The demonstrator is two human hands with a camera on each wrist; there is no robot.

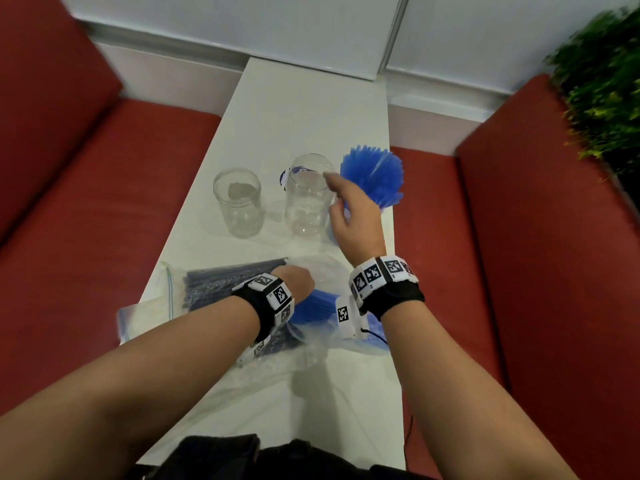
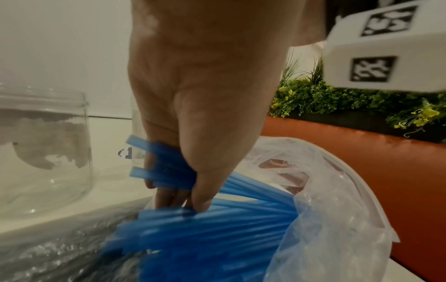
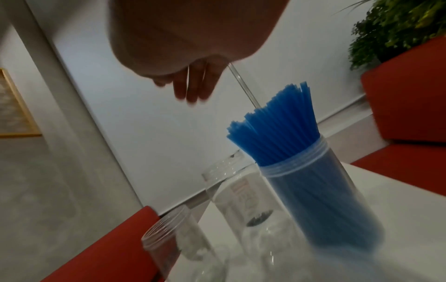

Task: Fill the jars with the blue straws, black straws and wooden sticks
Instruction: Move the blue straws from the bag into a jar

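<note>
Three clear jars stand on the white table (image 1: 311,98). The right jar (image 3: 321,200) is packed with blue straws (image 1: 374,174). The middle jar (image 1: 308,195) and the left jar (image 1: 239,202) hold nothing. My right hand (image 1: 337,199) hovers between the middle jar and the filled one, fingers relaxed (image 3: 193,85) and holding nothing. My left hand (image 1: 294,278) grips a bunch of blue straws (image 2: 169,171) at the mouth of a clear plastic bag (image 2: 325,209). A bag of black straws (image 1: 221,282) lies to its left.
Red bench seats (image 1: 104,202) flank the narrow table on both sides. A green plant (image 1: 602,84) stands at the far right. A white wall panel (image 1: 242,26) closes off the table's far end. Crumpled plastic (image 1: 277,358) lies near the front edge.
</note>
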